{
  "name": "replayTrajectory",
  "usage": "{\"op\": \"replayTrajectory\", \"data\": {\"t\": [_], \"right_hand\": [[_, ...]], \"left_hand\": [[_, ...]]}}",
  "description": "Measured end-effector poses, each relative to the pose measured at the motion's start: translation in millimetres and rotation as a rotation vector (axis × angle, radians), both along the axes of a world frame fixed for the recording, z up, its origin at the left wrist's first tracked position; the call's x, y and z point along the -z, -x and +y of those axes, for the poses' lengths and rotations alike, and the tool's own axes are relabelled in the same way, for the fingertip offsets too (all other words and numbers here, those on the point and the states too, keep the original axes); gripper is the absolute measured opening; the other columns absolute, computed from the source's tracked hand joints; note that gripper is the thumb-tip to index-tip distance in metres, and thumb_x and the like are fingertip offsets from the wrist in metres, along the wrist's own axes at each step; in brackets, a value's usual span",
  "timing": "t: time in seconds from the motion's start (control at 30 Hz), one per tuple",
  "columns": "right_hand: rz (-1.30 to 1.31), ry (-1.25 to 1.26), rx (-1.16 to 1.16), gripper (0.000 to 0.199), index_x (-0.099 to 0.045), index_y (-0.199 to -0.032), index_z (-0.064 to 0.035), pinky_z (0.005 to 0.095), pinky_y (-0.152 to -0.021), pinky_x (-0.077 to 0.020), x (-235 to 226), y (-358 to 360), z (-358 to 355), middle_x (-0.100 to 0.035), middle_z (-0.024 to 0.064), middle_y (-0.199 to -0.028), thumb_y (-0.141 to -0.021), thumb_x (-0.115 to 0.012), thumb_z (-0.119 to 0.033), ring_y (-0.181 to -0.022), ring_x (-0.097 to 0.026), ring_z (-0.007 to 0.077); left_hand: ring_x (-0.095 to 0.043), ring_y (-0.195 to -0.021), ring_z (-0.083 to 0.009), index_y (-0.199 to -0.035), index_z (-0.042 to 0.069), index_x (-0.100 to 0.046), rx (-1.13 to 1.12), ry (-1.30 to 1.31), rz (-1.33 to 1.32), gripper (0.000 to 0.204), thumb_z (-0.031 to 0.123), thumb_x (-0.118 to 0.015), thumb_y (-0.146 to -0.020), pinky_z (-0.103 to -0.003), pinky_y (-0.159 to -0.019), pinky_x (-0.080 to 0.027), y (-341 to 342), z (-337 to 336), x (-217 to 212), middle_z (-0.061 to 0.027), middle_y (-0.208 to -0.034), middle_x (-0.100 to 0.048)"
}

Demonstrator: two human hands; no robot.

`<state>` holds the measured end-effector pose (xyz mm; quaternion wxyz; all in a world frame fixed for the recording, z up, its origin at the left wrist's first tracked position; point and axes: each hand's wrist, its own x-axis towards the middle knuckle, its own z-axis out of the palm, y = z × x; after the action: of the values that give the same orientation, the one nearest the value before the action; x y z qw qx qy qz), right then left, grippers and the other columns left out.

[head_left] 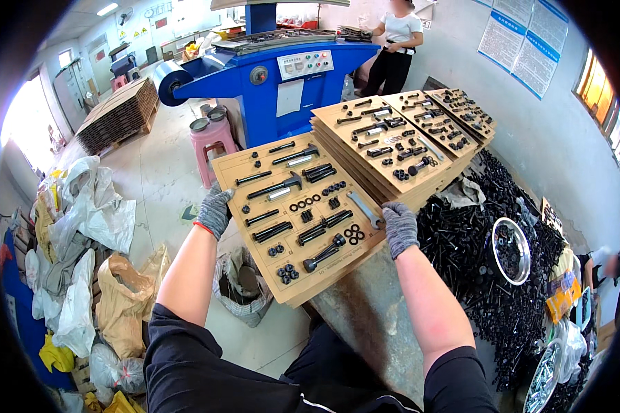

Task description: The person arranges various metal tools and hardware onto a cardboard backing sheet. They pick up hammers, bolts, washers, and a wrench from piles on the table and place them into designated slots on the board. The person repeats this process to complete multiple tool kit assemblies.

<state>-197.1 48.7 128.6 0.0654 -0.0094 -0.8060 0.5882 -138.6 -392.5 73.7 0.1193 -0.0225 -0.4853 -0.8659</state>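
Both gloved hands (left (215, 212), right (399, 228)) grasp cardboard tool card (269, 180).

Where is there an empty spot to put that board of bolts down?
Bare grey tabletop shows under the right hand, between the held board and the black bolt heap. Beyond that, board stacks crowd the table. The left hand hangs over open floor.

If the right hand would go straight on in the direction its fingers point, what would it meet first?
The right hand points up the cardboard board it grips, so probably the silver wrench just ahead of its fingers; depth is hard to judge.
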Motion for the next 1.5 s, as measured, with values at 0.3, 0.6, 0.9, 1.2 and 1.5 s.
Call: {"op": "replayTrajectory", "data": {"t": [0.3, 0.6, 0.9, 1.2, 1.5], "right_hand": [[0.058, 0.315, 0.082, 0.016, -0.067, -0.099, -0.0029, 0.0273, -0.078, -0.0486, 31.2, 9.5, 1.3, -0.067, 0.0051, -0.090, -0.084, -0.065, -0.007, -0.081, -0.060, 0.0135], [0.058, 0.310, 0.103, 0.017, -0.067, -0.100, -0.0034, 0.0274, -0.080, -0.0482, 53.1, 8.2, 11.7, -0.067, 0.0045, -0.090, -0.083, -0.066, -0.008, -0.083, -0.059, 0.0135], [0.150, 0.218, 0.047, 0.020, -0.065, -0.102, -0.0031, 0.0275, -0.079, -0.0478, 54.9, -23.0, 15.7, -0.065, 0.0040, -0.090, -0.084, -0.066, -0.010, -0.084, -0.059, 0.0135], [0.009, 0.138, 0.126, 0.035, -0.065, -0.114, -0.0050, 0.0327, -0.085, -0.0481, 80.9, -189.8, 132.7, -0.066, 0.0140, -0.106, -0.086, -0.062, -0.025, -0.095, -0.057, 0.0238], [-0.208, 0.091, 0.077, 0.021, -0.070, -0.099, -0.0083, 0.0340, -0.066, -0.0508, 95.2, -314.2, 191.7, -0.068, 0.0081, -0.085, -0.089, -0.059, -0.023, -0.073, -0.059, 0.0207]], "left_hand": [[-0.058, -0.113, -0.0300, -0.139, 0.006, -0.042, -0.102, 0.000, -0.085, 0.057, 0.000, -0.060, -0.085, -0.044, -0.094, -0.051, 15.4, 7.2, 15.8, -0.0138, -0.127, -0.057], [-0.061, -0.108, -0.0302, -0.136, 0.005, -0.044, -0.267, 0.078, -0.278, 0.051, -0.004, -0.057, -0.089, -0.043, -0.090, -0.054, 22.7, 9.5, 18.4, -0.0145, -0.124, -0.059], [-0.066, -0.083, -0.0208, -0.102, 0.004, -0.061, -0.370, 0.277, -0.082, 0.017, 0.003, -0.058, -0.086, -0.032, -0.076, -0.055, -6.7, -45.6, 52.5, -0.0104, -0.084, -0.067], [-0.057, -0.079, -0.0144, -0.123, 0.003, -0.051, -0.636, 0.345, -0.132, 0.032, 0.011, -0.058, -0.094, -0.032, -0.072, -0.049, -151.6, 131.2, 16.8, -0.0032, -0.092, -0.060], [-0.064, -0.080, -0.0206, -0.121, 0.004, -0.058, -0.222, 0.811, 0.050, 0.032, 0.017, -0.062, -0.092, -0.033, -0.075, -0.052, -273.1, 302.6, 19.4, -0.0055, -0.087, -0.064]]}}
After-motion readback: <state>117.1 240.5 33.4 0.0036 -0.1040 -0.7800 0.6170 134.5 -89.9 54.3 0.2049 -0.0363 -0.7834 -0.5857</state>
